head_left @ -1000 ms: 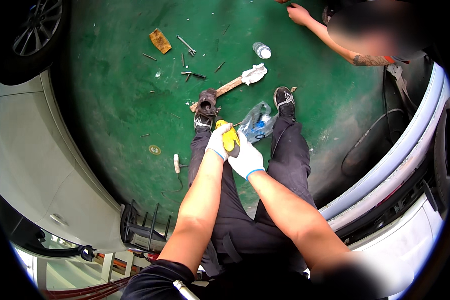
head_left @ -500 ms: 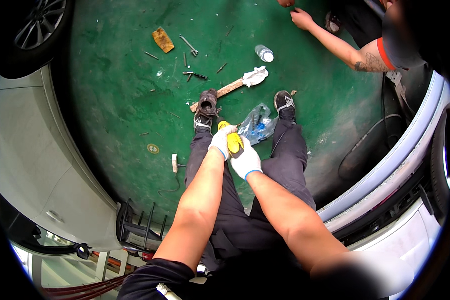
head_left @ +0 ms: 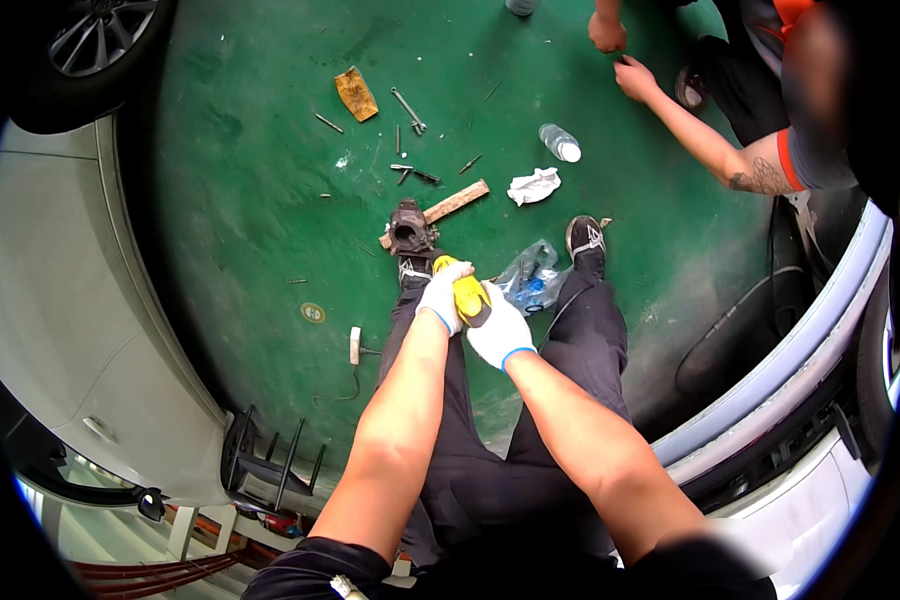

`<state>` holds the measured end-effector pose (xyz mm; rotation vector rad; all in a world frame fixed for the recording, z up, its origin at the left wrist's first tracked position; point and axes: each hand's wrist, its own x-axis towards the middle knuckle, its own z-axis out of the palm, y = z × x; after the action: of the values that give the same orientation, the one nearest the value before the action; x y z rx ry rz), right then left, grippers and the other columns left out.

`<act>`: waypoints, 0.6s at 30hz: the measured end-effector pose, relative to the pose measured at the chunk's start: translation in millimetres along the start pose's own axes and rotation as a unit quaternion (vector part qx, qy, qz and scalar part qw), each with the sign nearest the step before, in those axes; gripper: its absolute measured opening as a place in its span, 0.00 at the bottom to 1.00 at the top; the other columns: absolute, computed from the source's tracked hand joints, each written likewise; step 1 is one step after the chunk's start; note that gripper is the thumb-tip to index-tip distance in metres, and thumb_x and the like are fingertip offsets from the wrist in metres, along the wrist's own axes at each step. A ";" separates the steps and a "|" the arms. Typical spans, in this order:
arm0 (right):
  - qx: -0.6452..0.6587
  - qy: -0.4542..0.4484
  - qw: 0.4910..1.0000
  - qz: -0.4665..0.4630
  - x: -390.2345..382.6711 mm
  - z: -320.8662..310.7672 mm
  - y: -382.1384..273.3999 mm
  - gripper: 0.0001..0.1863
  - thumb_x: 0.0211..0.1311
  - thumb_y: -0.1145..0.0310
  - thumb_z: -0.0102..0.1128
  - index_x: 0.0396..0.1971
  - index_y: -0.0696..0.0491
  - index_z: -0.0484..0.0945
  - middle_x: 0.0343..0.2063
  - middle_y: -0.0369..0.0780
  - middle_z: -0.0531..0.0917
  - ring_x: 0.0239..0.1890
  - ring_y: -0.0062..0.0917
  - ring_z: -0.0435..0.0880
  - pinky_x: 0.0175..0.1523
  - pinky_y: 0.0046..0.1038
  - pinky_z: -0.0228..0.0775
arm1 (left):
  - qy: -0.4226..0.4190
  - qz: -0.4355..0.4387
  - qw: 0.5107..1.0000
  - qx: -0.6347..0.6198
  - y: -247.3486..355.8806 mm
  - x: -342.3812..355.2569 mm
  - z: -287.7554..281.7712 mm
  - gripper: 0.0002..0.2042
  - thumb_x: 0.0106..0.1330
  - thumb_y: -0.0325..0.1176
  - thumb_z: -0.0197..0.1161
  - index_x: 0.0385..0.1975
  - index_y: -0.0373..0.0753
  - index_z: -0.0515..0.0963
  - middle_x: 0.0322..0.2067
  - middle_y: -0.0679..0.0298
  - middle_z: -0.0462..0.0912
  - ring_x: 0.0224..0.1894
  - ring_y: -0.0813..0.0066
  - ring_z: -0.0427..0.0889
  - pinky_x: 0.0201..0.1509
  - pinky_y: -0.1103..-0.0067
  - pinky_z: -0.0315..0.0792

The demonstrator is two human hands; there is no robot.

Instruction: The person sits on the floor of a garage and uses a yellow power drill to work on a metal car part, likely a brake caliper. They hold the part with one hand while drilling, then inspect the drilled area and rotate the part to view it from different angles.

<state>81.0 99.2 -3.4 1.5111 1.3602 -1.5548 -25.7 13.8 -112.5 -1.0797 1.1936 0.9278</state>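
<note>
Both my gloved hands grip a yellow and black power drill [head_left: 462,292], whose front end points at a dark rusty metal part [head_left: 410,230]. My left hand [head_left: 442,296] wraps round the front of its body, and my right hand [head_left: 502,330] closes on the rear. The metal part rests on a wooden board [head_left: 457,201] by my left shoe [head_left: 414,270], with a round opening facing up. Whether the drill's tip touches it is hard to make out. Just right of the drill lies a clear plastic bag [head_left: 532,285] with blue things inside.
A wrench [head_left: 408,110], a brown paper piece [head_left: 356,94], a bottle [head_left: 560,143] and a white cloth [head_left: 535,187] lie on the green floor. Another person's hand [head_left: 635,78] is at upper right. Cars stand on both sides. A corded white block [head_left: 355,345] lies left of my leg.
The view has shifted, so floor things appear lower and further right. The white cloth now lies apart from the board's end, where it touched before. Both hands keep their grip on the drill.
</note>
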 end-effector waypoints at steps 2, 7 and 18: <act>-0.025 0.012 0.999 -0.031 1.5 6.7 5.7 0.38 0.63 0.60 0.62 0.74 0.50 0.64 0.57 0.56 0.83 0.60 0.52 0.83 0.64 0.45 0.75 | -0.015 -0.011 1.000 -0.010 2.0 1.8 -8.6 0.15 0.62 0.36 0.72 0.44 0.42 0.75 0.36 0.57 0.81 0.37 0.55 0.84 0.46 0.57 0.83; -0.027 0.023 0.998 -0.048 2.3 1.2 -0.5 0.39 0.62 0.61 0.63 0.74 0.48 0.63 0.55 0.56 0.84 0.59 0.52 0.83 0.63 0.46 0.75 | -0.039 -0.010 0.999 -0.017 10.0 -7.5 2.9 0.17 0.63 0.36 0.71 0.47 0.42 0.74 0.41 0.56 0.80 0.41 0.55 0.83 0.49 0.56 0.82; -0.031 0.040 0.998 -0.033 -8.4 27.3 -18.0 0.41 0.59 0.64 0.64 0.74 0.52 0.62 0.59 0.56 0.83 0.62 0.51 0.82 0.65 0.43 0.75 | -0.067 -0.028 0.997 0.004 27.1 -14.9 -13.0 0.16 0.61 0.36 0.72 0.45 0.43 0.76 0.38 0.58 0.80 0.40 0.57 0.83 0.48 0.58 0.82</act>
<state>56.2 77.8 5.1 1.5198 1.5026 -1.4916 -57.1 7.9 -102.2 -1.0227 1.0508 0.9370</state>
